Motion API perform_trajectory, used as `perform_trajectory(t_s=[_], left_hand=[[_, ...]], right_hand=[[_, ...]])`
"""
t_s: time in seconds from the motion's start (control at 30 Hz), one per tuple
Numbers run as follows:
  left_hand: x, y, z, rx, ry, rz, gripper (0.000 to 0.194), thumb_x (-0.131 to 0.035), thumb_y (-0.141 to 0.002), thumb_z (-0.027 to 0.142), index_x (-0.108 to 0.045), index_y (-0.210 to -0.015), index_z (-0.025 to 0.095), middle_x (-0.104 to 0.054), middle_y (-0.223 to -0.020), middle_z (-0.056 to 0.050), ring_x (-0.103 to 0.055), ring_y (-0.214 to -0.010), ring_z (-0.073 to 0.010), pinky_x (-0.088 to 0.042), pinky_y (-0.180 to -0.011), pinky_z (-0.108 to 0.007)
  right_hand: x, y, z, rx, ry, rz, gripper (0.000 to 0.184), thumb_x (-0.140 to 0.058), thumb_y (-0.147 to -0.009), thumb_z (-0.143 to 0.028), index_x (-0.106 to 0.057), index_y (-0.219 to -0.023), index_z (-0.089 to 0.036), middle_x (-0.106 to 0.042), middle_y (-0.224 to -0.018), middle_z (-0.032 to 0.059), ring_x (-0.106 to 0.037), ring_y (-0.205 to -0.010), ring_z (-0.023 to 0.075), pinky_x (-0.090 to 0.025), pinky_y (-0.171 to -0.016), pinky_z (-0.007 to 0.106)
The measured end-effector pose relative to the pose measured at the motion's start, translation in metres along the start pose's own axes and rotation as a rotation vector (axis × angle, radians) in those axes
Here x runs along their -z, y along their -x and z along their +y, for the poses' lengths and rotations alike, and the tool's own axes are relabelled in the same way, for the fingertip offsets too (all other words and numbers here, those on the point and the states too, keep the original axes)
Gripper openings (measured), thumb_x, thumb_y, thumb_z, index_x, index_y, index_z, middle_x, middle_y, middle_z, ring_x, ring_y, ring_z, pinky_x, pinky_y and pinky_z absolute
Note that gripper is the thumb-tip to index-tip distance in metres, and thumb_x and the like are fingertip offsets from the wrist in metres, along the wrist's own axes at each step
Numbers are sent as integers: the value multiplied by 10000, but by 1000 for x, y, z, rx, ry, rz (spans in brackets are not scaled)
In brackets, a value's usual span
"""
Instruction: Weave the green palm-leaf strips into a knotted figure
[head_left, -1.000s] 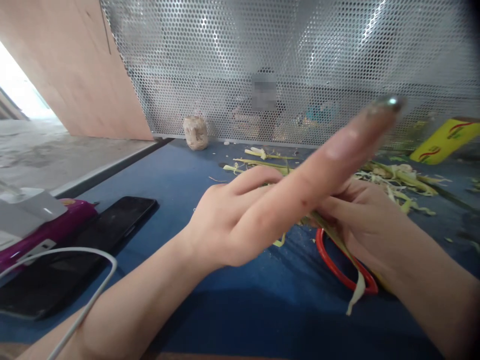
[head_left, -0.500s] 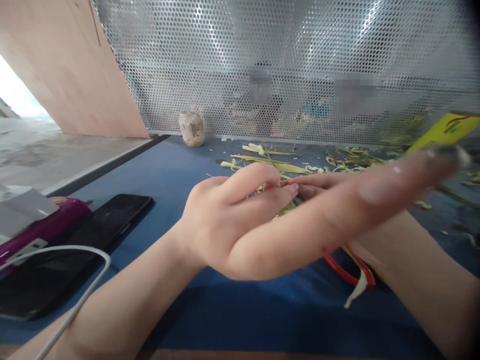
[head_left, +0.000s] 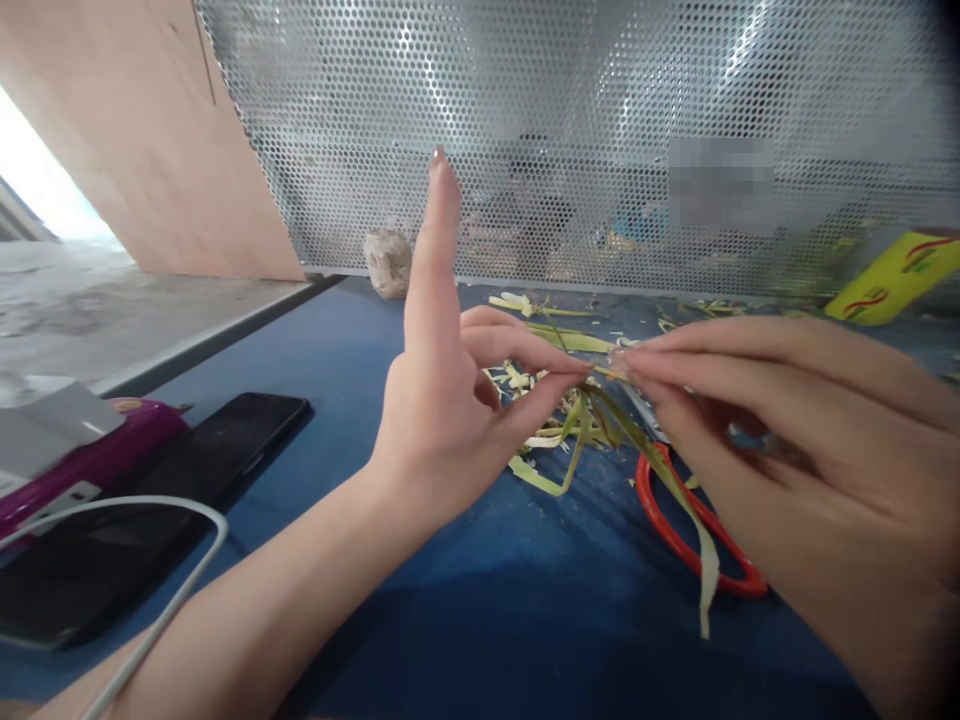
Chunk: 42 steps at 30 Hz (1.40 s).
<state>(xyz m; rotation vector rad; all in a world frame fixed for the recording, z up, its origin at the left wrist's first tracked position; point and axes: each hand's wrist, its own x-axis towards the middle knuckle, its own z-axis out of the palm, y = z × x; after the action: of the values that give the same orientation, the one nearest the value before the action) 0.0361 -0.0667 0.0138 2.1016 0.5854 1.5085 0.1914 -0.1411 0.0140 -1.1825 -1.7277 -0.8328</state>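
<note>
Far-left opening (head_left: 37,160): overexposed. Perforated panel (head_left: 480,80): streaked glare. Near tabletop (head_left: 480,645): shadowed. Right hand (head_left: 840,465): apparently soft. Right corners: dark.

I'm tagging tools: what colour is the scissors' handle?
The handle is red, clearest in head view.

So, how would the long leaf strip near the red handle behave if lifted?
Probably floppy: the leaf strip bends and its pale end droops. It looks thin, so likely light, and may tear easily.
</note>
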Motion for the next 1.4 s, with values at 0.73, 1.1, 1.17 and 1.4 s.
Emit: perform_trajectory(t_s=[0.73, 1.1, 1.17, 1.4], left_hand=[[2, -1, 2, -25, -35, -104, 912, -597, -744, 157, 60, -1377, 171, -687, -755, 29, -629, -777, -149, -451, -460, -205], [5, 0, -2, -60, -78, -157, 897, -590, -747, 164, 46, -1376, 240, -677, -893, 40, -631, -834, -152, -520, -598, -237], [5, 1, -2, -42, -91, -174, 887, -575, -755, 183, 55, -1375, 266, -680, -802, 61, -636, -834, -158, -524, -675, -261], [2, 0, 0, 30, -52, -185, 971, -573, -744, 186, 177, -1355, 274, -670, -778, 99, -640, -859, -149, -519, -723, -243]], right_hand=[[-10, 0, -13, -494, -259, -135, 90, -649, -687, -186, -688, -713, -263, -693, -737, -44, -583, -485, 93, -433, -360, 183], [-13, 2, -12, -598, -325, -151, 60, -666, -668, -230, -689, -696, -278, -685, -701, -91, -564, -482, 53, -453, -383, 125], [-14, 2, -13, -607, -298, -142, 72, -653, -668, -213, -686, -695, -272, -681, -698, -92, -568, -492, 52, -457, -398, 123], [-11, 3, -11, -578, -189, -152, 91, -619, -684, -245, -682, -747, -264, -674, -708, -64, -580, -522, 74, -450, -400, 151]])
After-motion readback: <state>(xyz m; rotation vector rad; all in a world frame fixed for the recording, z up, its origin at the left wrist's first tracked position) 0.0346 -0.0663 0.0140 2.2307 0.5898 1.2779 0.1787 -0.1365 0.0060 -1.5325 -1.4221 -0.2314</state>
